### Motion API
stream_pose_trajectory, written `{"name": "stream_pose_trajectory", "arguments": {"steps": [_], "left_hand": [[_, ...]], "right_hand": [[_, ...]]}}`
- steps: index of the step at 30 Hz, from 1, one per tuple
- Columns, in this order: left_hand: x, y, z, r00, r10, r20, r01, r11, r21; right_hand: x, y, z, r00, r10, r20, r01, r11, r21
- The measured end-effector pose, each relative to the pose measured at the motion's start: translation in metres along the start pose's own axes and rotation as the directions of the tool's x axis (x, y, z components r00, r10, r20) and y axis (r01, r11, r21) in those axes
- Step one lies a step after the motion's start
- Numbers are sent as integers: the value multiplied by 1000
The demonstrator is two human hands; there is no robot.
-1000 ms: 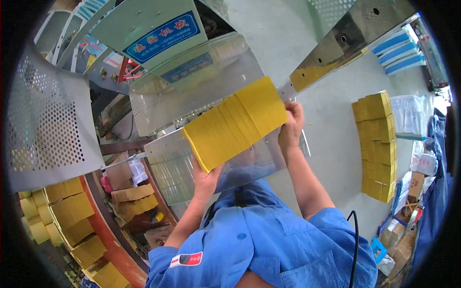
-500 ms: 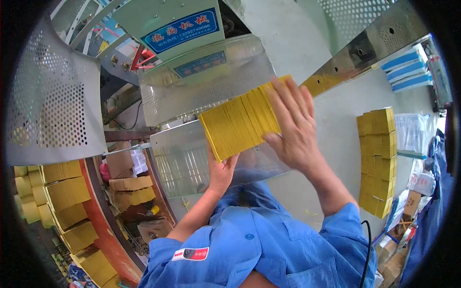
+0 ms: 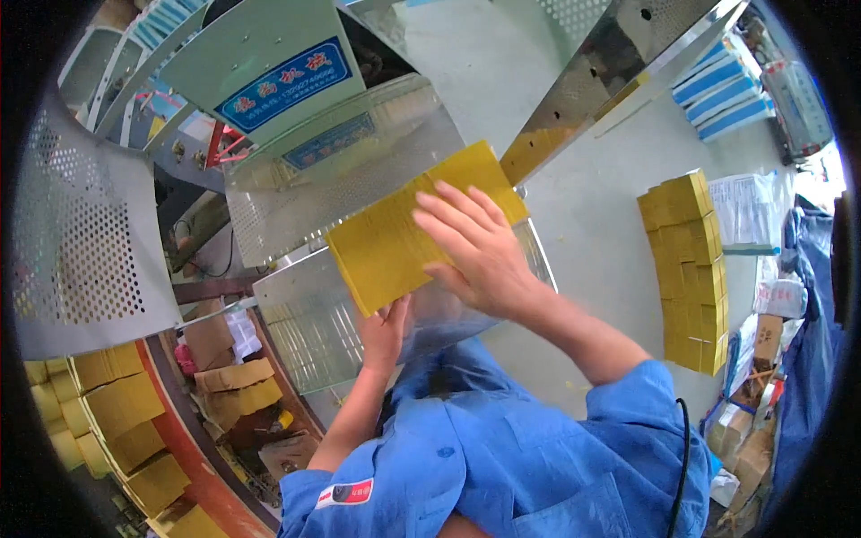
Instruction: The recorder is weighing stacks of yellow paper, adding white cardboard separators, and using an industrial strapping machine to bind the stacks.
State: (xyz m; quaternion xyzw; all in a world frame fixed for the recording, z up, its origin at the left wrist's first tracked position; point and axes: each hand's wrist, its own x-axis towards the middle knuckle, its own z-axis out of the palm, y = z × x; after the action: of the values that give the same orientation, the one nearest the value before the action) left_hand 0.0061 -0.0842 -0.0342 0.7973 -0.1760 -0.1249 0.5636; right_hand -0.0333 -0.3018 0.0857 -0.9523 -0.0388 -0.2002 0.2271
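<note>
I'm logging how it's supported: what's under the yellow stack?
The left hand shows at the near edge of the yellow stack, with a shiny panel below. The stack covers whatever lies farther under, including any contact with the panel.

Lettered blue sign (image 3: 284,87) on panel (image 3: 269,36)

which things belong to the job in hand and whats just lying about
Seemingly in the job:
yellow stack
left hand at its edge
right hand over it
shiny plate below
perhaps similar yellow bundles at right

Seemingly lying about:
blue-and-white packs
brown carton
blue sheet
</note>
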Motion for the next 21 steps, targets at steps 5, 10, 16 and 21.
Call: {"name": "stream_pose_trajectory", "arguments": {"steps": [5, 10, 16, 21], "left_hand": [[-3, -17, -5, 999, 15, 33, -17, 999, 52], [9, -31, -17, 997, 50, 57, -49, 999, -22], [19, 9, -50, 986, -93, 136, 124, 960, -249], [6, 48, -83, 960, -259, 104, 278, 921, -273]], "right_hand": [[-89, 39, -12, 815, 490, -310, -407, 864, 296], [-91, 81, 30, 659, 729, 183, -618, 387, 685], [-75, 61, 25, 808, 584, 71, -512, 637, 576], [-42, 20, -10, 808, 567, 160, -579, 714, 393]]}}
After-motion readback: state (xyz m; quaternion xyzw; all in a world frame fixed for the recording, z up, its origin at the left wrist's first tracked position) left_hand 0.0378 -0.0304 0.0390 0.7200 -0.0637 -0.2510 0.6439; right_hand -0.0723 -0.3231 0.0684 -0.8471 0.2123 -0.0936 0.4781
